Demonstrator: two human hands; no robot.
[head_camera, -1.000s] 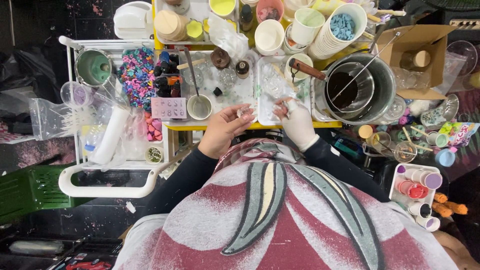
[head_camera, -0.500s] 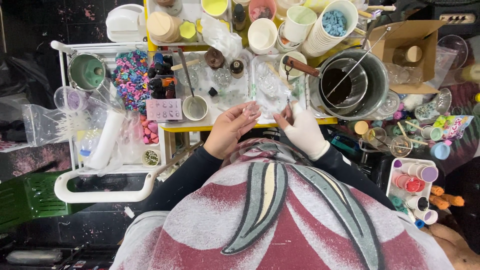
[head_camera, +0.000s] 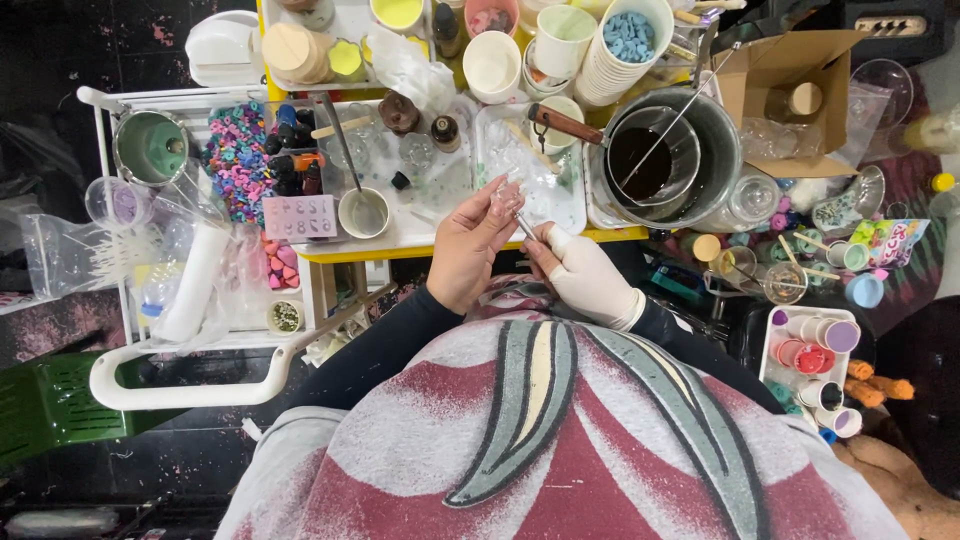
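Hands (head_camera: 530, 245) over cluttered yellow-edged table (head_camera: 450, 245), white cart (head_camera: 150, 360), dark floor (head_camera: 60, 170)

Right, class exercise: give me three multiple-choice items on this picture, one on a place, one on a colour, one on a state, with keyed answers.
1. Where does the small dark saucepan sit?
A in the big metal pot
B on the floor
C in the cardboard box

2. What colour is the glove on the right hand?
A black
B white
C green

3. How is the left hand?
A flat on the table
B hidden
C bare, holding a small clear piece

Answers: 1 A, its bowl lies inside the pot; 2 B, plainly white; 3 C, fingers pinch it above the table edge.
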